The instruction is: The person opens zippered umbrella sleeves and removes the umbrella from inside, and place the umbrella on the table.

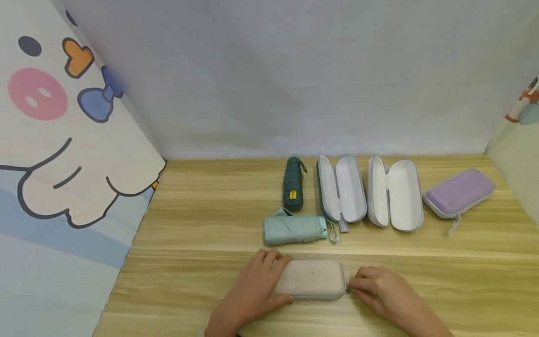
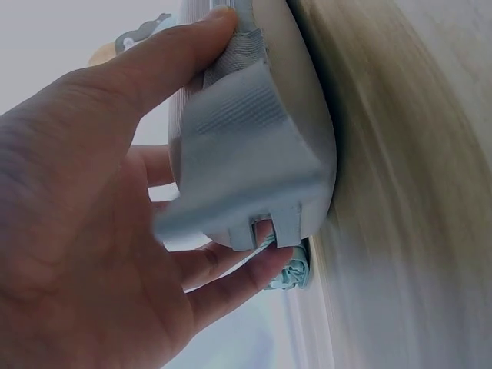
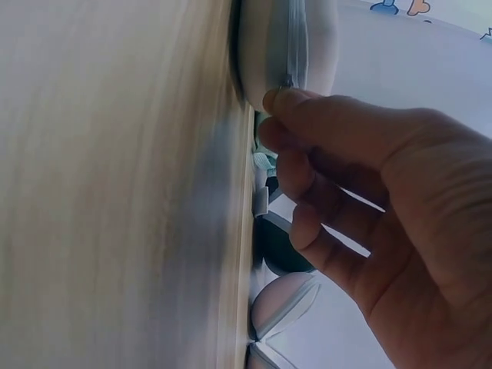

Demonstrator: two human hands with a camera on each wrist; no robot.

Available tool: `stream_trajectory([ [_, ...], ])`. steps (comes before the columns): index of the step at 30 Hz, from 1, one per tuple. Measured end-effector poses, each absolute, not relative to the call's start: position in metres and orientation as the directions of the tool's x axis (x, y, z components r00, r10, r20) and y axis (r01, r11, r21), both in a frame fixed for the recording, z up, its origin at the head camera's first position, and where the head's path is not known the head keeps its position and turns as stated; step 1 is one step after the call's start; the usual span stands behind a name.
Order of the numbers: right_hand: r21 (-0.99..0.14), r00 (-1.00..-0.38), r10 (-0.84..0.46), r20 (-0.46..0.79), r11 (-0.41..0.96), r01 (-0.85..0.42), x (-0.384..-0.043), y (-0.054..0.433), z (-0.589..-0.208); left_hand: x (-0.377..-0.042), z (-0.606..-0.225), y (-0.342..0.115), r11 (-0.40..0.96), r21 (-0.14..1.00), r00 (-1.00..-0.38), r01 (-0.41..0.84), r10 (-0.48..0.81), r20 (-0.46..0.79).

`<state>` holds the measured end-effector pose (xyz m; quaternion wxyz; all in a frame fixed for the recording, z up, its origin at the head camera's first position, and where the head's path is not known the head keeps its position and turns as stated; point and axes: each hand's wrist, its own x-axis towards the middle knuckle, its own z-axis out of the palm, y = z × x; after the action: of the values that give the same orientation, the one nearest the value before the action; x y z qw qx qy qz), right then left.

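A beige zippered case (image 1: 313, 279) lies closed on the wooden tabletop, in front of the person. Around its left end the left hand (image 1: 255, 291) grips it, thumb on the near side and fingers at the far side. In the left wrist view a grey fabric tab (image 2: 238, 131) hangs off that end of the case. At the case's right end, the right hand (image 1: 385, 292) pinches the zipper pull (image 3: 287, 81) between thumb and index finger; the fingertips mostly hide the pull.
Behind the case lies a light-teal folded umbrella (image 1: 293, 230), with a dark green folded umbrella (image 1: 292, 180) farther back. To their right stand two opened cases, one dark green outside (image 1: 350, 187) and one pale (image 1: 404, 194). A purple case (image 1: 459, 191) lies closed at far right.
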<state>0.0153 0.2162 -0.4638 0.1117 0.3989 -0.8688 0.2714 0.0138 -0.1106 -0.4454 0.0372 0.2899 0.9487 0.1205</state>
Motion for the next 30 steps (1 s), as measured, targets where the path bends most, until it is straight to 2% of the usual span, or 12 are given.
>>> stream_trajectory([
  [8,-0.353,-0.727,-0.561,0.396,0.638,-0.685,0.034,0.206,-0.462,0.014,-0.447,-0.109,0.816,0.221,-0.838,0.534,0.545,0.014],
  [13,-0.363,-0.775,-0.526,0.351,0.687,-0.63,0.043,0.198,-0.46,0.014,-0.449,-0.108,0.818,0.201,-0.839,0.539,0.543,0.039],
  [17,-0.325,-0.807,-0.504,0.309,0.741,-0.588,0.048,0.194,-0.458,0.015,-0.449,-0.108,0.816,0.202,-0.838,0.542,0.541,0.065],
  [25,-0.268,-0.794,-0.488,0.362,0.762,-0.59,0.056,0.176,-0.461,0.015,-0.451,-0.107,0.818,0.184,-0.838,0.545,0.539,0.085],
  [30,-0.315,-0.884,-0.377,0.277,0.833,-0.454,0.063,0.163,-0.456,0.015,-0.45,-0.107,0.818,0.203,-0.841,0.539,0.534,0.082],
])
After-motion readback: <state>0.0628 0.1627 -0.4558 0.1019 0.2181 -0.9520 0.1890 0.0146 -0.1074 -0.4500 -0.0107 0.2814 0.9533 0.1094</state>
